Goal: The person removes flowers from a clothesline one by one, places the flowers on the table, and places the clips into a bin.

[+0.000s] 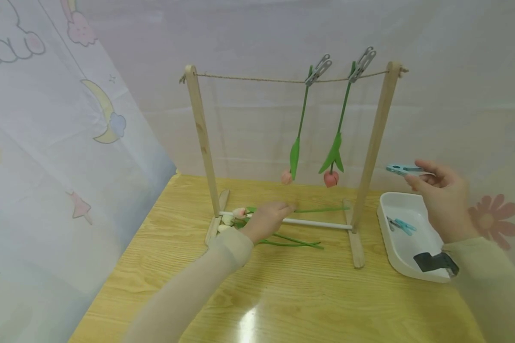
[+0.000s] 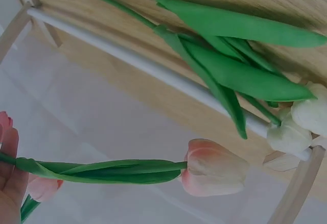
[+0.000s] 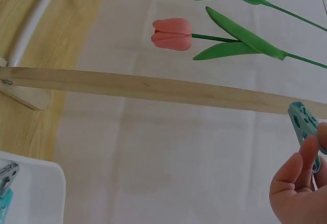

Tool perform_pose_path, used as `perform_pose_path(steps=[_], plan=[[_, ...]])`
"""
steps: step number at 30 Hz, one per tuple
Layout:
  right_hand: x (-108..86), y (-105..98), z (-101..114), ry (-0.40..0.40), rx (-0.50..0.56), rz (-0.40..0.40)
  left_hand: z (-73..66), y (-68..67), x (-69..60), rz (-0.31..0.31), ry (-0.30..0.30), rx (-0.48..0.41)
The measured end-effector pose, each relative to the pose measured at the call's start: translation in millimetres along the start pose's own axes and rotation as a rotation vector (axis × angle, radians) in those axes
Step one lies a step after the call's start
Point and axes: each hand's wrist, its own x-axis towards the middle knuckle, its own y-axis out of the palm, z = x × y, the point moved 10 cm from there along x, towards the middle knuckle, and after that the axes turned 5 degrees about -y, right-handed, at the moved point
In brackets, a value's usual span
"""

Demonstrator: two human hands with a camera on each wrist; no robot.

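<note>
My left hand [image 1: 267, 221] is low over the wooden frame's base and holds a pale pink tulip [image 2: 214, 168] by its stem, the bloom pointing left in the head view. White tulips [image 2: 311, 114] with green leaves lie just beneath, by the white crossbar. At the right, above the white tray, my right hand [image 1: 446, 202] pinches a blue clothespin [image 1: 402, 169] between thumb and fingers. From the twine [image 1: 257, 79] hang two tulips upside down, a light pink one [image 1: 286, 177] and a darker pink one [image 1: 331, 179], each held by a grey clothespin [image 1: 362, 65].
The white tray [image 1: 384, 228] stands right of the frame, with blue clothespins [image 1: 405, 226] and a grey one inside. Two wooden posts [image 1: 375, 147] carry the twine. A white crossbar [image 1: 317, 223] joins their feet. Printed cloth [image 1: 257, 128] hangs behind the table.
</note>
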Motion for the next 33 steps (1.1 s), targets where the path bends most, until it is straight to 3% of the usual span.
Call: perform_pose_path(steps=[12, 22, 33], plan=[[-9.6, -27, -36, 0.05, -0.014, -0.073, -1.7, 28.5, -2.0, 0.118, -0.022, 0.082], [-15.2, -40, -50, 0.097, 0.024, -0.118, 1.9, 59.7, -3.6, 0.265, -0.067, 0.115], [-14.3, -57, -74, 0.185, -0.056, -0.152, -0.1, 86.0, -7.2, 0.39, -0.076, 0.179]])
